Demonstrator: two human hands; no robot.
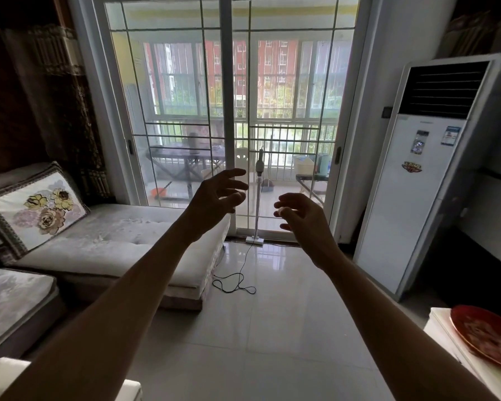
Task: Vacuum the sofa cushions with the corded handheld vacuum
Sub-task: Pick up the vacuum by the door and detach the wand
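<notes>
A white corded stick vacuum (pixel 258 198) stands upright against the glass sliding door, its floor head on the tiles. Its dark cord (pixel 234 282) runs down and loops on the floor beside the sofa end. The grey sofa chaise cushion (pixel 122 235) lies at the left, with a flowered pillow (pixel 38 209) leaning on its back. Both my arms stretch forward in mid air. My left hand (pixel 214 198) and my right hand (pixel 301 215) hover with fingers spread, holding nothing, well short of the vacuum.
A tall white floor air conditioner (pixel 422 180) stands at the right of the door. A red plate (pixel 486 334) rests on a white table at the lower right. Another sofa seat (pixel 15 302) is at the lower left. Glossy tile floor (pixel 272 328) runs between.
</notes>
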